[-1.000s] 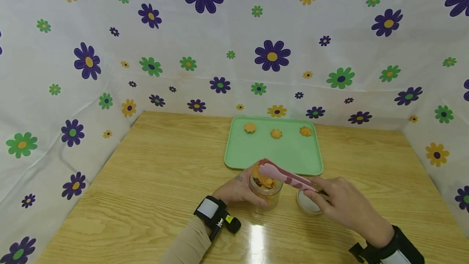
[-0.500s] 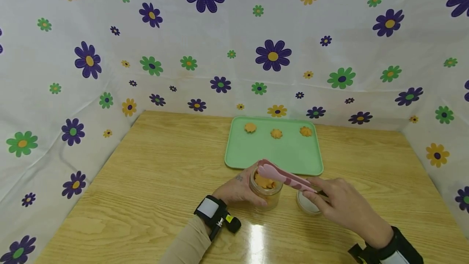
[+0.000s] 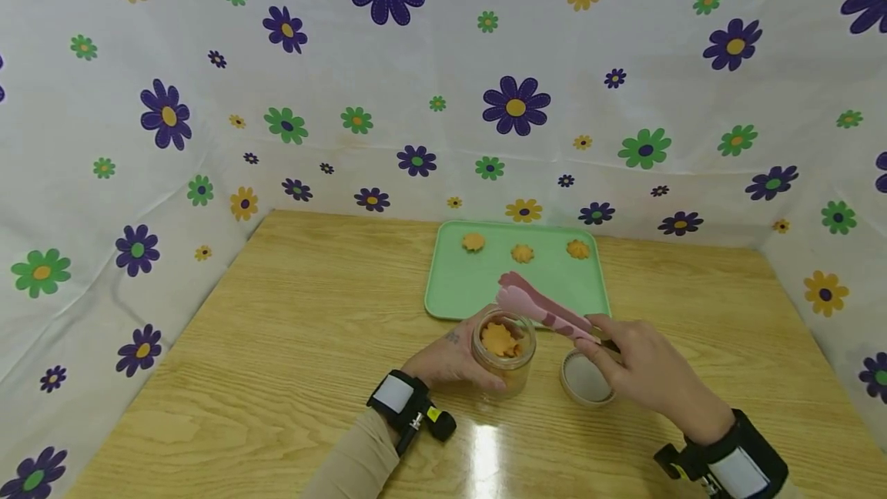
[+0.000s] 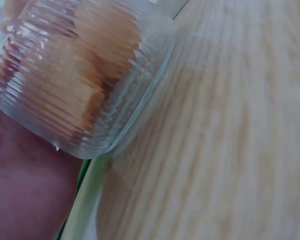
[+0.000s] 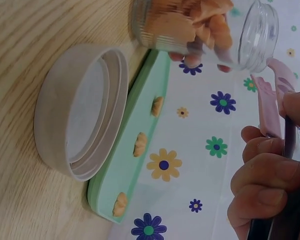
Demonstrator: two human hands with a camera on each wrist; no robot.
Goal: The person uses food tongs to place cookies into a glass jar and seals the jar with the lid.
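Note:
A ribbed glass jar (image 3: 518, 376) stands uncapped on the table, and my left hand (image 3: 450, 356) grips its side. Flower-shaped orange cookies (image 3: 497, 339) lie inside; the left wrist view shows them through the jar's glass (image 4: 145, 70). My right hand (image 3: 647, 372) holds pink-tipped tongs (image 3: 543, 314) just above the jar's mouth. In the right wrist view the tong tips (image 5: 268, 105) stand slightly apart, with no cookie seen between them. Beside the jar, below the right hand, rests a round pale lid (image 3: 586, 380), its hollow side up.
A green tray (image 3: 457, 291) lies behind the jar. Along its far side sit a left cookie (image 3: 473, 242), a middle cookie (image 3: 523, 253) and a right cookie (image 3: 578, 249). A flower-patterned cloth (image 3: 416, 83) surrounds the wooden table (image 3: 298, 306) at the back and sides.
The tongs have risen out of the jar's mouth. An orange cookie that stood near their tips at the rim now lies among those inside. The left hand and jar have stayed put.

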